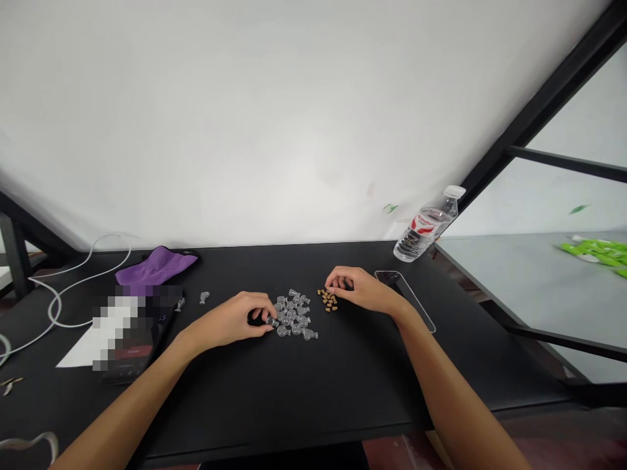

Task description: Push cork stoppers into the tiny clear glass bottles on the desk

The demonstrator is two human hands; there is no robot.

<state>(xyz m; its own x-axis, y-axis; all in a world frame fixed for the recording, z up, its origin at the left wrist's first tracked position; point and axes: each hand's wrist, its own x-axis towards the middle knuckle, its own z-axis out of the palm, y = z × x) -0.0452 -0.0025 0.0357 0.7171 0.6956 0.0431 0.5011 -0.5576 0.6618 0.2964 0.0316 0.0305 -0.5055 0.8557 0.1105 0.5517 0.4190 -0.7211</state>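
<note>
My left hand (247,314) pinches a small clear glass bottle (273,322) between thumb and fingertips, at the left edge of a pile of similar tiny bottles (296,316). These have round bodies and narrow necks, and most lie on their sides. To the right of them is a small heap of tan corks (330,301). At the far side of that heap my right hand (353,286) has thumb and forefinger closed on a cork, mostly hidden by the fingertips. A couple of inches lie between the bottle pile and the corks.
Another tiny bottle (204,297) lies apart on the black table (294,398). A purple cloth (157,266), white paper (85,344), a dark pouch and a white cable (55,303) are at left. At right, a phone (416,303) lies near a water bottle (426,225).
</note>
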